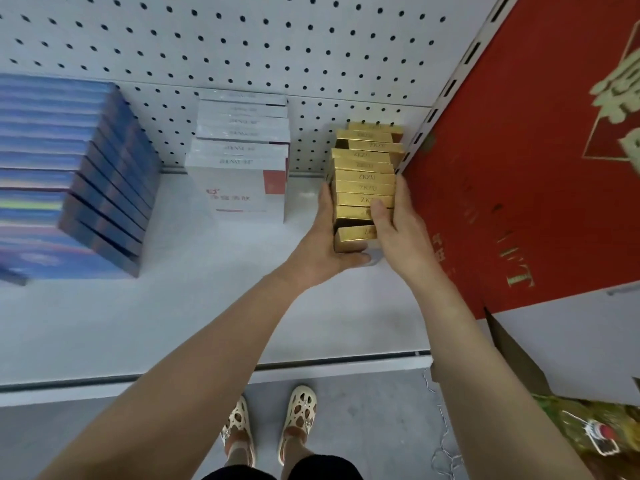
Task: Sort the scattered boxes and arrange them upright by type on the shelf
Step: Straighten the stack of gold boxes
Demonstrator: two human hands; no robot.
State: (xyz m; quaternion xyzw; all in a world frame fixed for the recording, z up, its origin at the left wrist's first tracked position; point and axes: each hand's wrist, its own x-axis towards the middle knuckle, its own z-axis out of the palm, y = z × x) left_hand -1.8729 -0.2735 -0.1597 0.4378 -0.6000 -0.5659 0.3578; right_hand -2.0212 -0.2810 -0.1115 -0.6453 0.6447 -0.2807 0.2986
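Gold boxes (363,181) stood in a row at shelf (173,323) right end. Left hand (325,244) and right hand (398,223) clamped the row's sides, fingers pressed together. Blue boxes (69,174), white boxes (239,157) upright leftward.

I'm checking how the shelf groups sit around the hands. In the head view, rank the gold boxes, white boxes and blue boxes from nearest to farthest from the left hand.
From the left hand:
1. Gold boxes: touching it, at the shelf's right end.
2. White boxes: to its left, mid-shelf.
3. Blue boxes: farthest, at the left end.
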